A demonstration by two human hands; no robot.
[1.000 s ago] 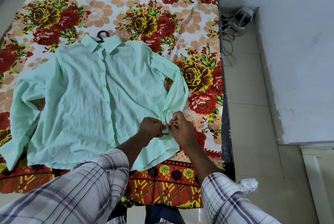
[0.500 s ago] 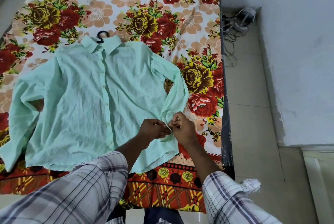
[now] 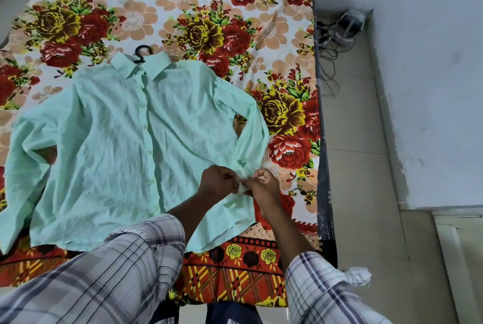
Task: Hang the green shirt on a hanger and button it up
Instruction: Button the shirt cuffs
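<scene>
Your left hand (image 3: 218, 183) and right hand (image 3: 263, 185) both pinch the green shirt (image 3: 117, 140) at its cuff; hanger (image 3: 141, 53) pokes out above its collar.

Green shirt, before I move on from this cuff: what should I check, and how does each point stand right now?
1. Hanger inside the green shirt: ok. The hanger hook sticks out at the collar.
2. Front closed: ok. Buttons run down the front placket, and the panels meet.
3. Grip: ok. The left hand and the right hand both pinch the cuff.
4. Cuff button through its hole: cannot tell. The hands hide it.
5. Other sleeve fastened at its end: cannot tell. It is too small to see at the picture's edge.
</scene>
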